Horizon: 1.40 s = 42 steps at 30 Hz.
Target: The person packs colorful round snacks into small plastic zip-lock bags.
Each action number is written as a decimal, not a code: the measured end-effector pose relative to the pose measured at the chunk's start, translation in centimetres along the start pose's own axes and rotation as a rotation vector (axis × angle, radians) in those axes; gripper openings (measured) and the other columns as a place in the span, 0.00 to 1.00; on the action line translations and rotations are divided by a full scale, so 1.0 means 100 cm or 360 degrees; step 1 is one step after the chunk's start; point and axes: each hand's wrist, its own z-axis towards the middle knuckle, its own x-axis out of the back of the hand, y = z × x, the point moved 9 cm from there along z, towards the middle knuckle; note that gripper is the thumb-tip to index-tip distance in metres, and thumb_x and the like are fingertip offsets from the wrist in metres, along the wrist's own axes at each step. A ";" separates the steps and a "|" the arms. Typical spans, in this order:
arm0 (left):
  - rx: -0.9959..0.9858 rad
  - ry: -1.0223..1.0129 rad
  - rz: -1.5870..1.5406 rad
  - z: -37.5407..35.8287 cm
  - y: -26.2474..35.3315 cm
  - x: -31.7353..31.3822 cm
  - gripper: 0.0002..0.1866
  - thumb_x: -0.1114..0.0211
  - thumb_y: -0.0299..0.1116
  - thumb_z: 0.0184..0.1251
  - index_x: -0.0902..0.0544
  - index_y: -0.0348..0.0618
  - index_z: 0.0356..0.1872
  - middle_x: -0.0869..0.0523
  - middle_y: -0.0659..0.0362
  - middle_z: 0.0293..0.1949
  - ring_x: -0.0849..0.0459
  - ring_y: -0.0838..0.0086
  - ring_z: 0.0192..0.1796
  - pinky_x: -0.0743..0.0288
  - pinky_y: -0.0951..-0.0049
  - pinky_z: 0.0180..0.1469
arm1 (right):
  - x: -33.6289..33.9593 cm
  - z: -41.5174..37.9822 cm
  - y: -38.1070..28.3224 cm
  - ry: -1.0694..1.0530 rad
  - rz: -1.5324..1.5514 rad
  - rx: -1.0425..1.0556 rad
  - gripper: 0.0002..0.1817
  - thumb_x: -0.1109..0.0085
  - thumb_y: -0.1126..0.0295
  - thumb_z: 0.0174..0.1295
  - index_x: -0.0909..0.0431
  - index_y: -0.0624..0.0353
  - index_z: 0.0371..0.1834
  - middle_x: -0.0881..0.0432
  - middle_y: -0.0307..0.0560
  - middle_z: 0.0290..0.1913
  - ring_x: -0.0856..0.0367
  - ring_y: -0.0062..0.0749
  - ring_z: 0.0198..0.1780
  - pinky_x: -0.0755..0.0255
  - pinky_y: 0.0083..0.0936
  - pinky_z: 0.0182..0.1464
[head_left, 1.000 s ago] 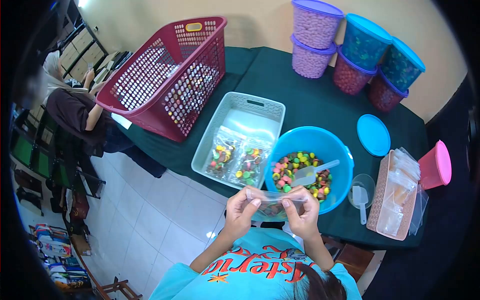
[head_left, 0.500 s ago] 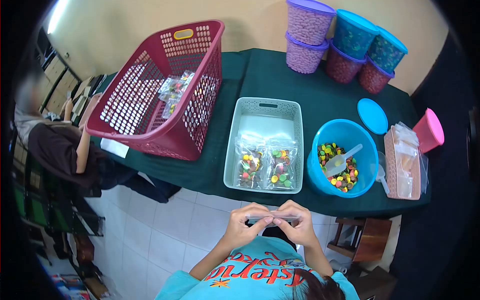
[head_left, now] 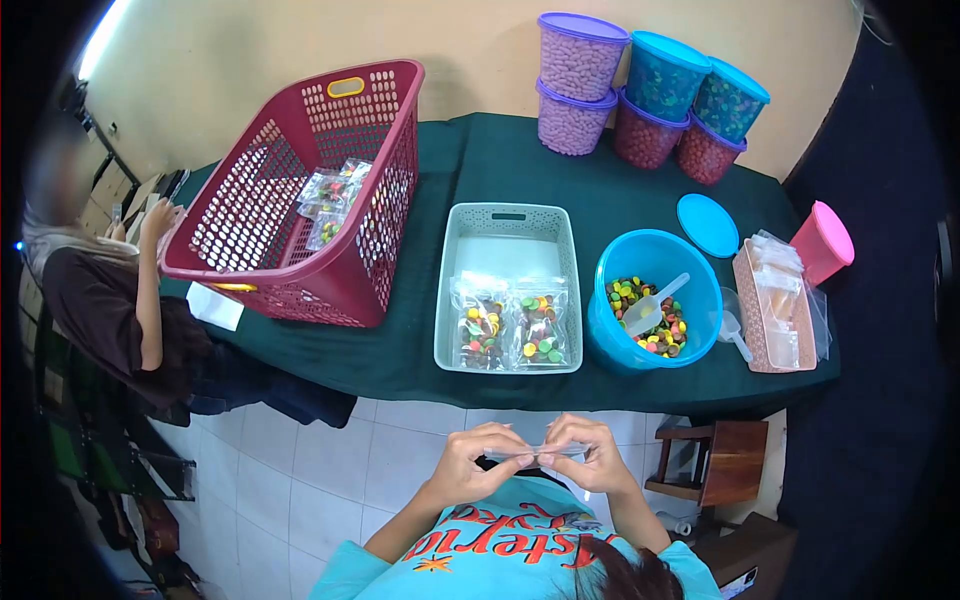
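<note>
In front of my shirt, my left hand (head_left: 478, 465) and my right hand (head_left: 592, 458) pinch a clear plastic bag (head_left: 538, 453) between thumbs and fingers, one hand on each side. It is seen edge-on, so whatever it contains is hidden. Just beyond, on the table edge, stands a pale green tray (head_left: 510, 250). Two clear zip bags of colourful round candies, a left bag (head_left: 480, 330) and a right bag (head_left: 541, 332), lie side by side in its near half. To the right, a blue bucket (head_left: 606, 335) holds loose candies (head_left: 672, 340) and a translucent scoop (head_left: 655, 308).
A maroon laundry basket (head_left: 375, 280) with several filled bags (head_left: 332, 200) stands left. Lidded tubs (head_left: 575, 120) are stacked at the back. Right are a blue lid (head_left: 712, 226), a pink basket (head_left: 765, 330) of bags and a pink cup (head_left: 815, 250). Another person (head_left: 90, 300) stands far left.
The view has shifted, so the table's things sit further left. My hands still pinch the bag, fingers slightly rearranged. The other person's hand has risen beside the maroon basket.
</note>
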 end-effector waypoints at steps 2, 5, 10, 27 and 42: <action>0.0025 0.0042 0.0007 -0.001 0.003 -0.004 0.04 0.35 0.23 0.49 0.17 0.37 0.28 0.16 0.56 0.30 0.18 0.69 0.34 0.31 0.64 0.50 | 0.005 0.002 -0.005 0.0070 -0.0075 -0.0060 0.05 0.36 0.78 0.43 0.21 0.59 0.24 0.21 0.43 0.25 0.25 0.28 0.29 0.35 0.24 0.34; 0.0004 0.0010 -0.0011 -0.004 0.006 -0.011 0.04 0.35 0.24 0.49 0.17 0.37 0.29 0.16 0.56 0.30 0.18 0.69 0.36 0.32 0.62 0.52 | 0.012 0.002 -0.014 0.0028 -0.0276 0.0043 0.06 0.34 0.76 0.41 0.20 0.57 0.25 0.20 0.41 0.26 0.24 0.27 0.30 0.36 0.24 0.37; 0.0057 -0.0080 -0.0082 -0.022 0.004 -0.027 0.04 0.35 0.24 0.50 0.17 0.39 0.29 0.16 0.57 0.32 0.18 0.70 0.37 0.35 0.60 0.55 | 0.006 -0.015 -0.018 0.0000 -0.0299 0.0088 0.07 0.33 0.76 0.40 0.19 0.56 0.24 0.19 0.39 0.27 0.24 0.27 0.29 0.38 0.23 0.38; -0.0589 -0.0091 0.0644 -0.004 0.043 -0.002 0.08 0.28 0.30 0.38 0.16 0.51 0.24 0.16 0.69 0.26 0.19 0.81 0.30 0.41 0.60 0.56 | 0.022 -0.006 -0.057 -0.0228 -0.0783 0.0283 0.08 0.30 0.71 0.38 0.19 0.51 0.24 0.20 0.32 0.25 0.25 0.24 0.32 0.38 0.25 0.43; -0.0716 -0.0273 0.0503 0.088 -0.007 0.102 0.07 0.29 0.30 0.42 0.15 0.51 0.27 0.18 0.68 0.21 0.22 0.83 0.24 0.39 0.63 0.55 | 0.024 0.098 -0.026 0.0221 -0.1052 0.0201 0.08 0.32 0.75 0.36 0.18 0.53 0.23 0.18 0.34 0.24 0.22 0.27 0.32 0.33 0.23 0.38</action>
